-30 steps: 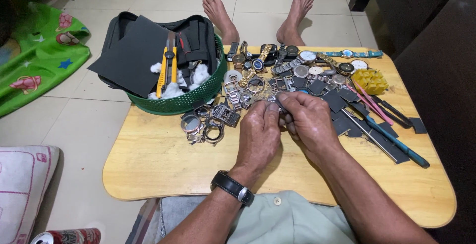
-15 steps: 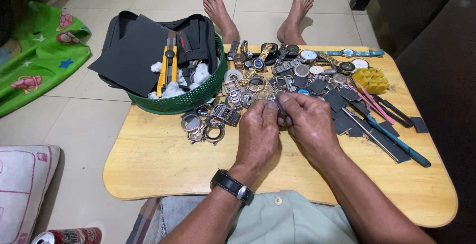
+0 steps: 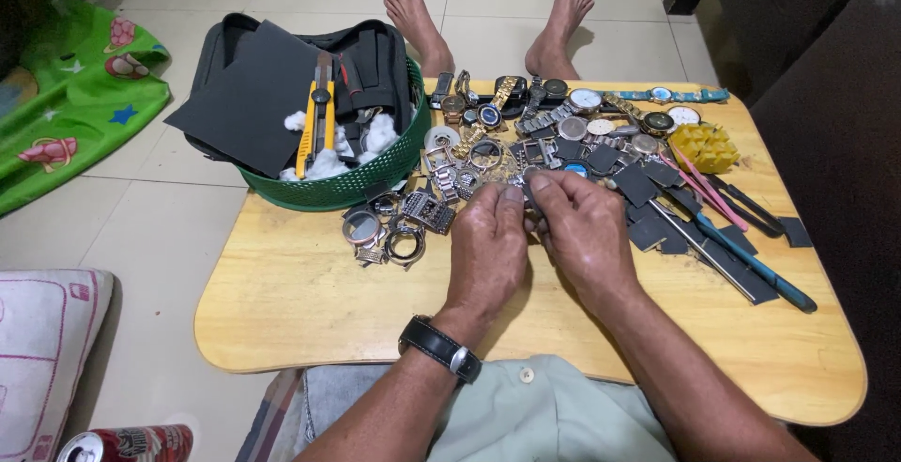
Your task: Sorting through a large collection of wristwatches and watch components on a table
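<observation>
Head camera looks down on my left hand (image 3: 488, 246) and right hand (image 3: 580, 232), fingertips pinched together on a small metal watch part (image 3: 522, 201) held between them above a low wooden table (image 3: 310, 302); what kind of part it is I cannot tell. Just beyond my fingers lies a heap of watches and watch cases (image 3: 526, 133), a green basket (image 3: 357, 180) beyond my left hand, tools (image 3: 741, 246) beside my right. Bare tabletop runs under both wrists to the near edge.

Small metal watch part (image 3: 523, 201), mostly hidden, we see it pinched between our fingertips, just over the parts pile
</observation>
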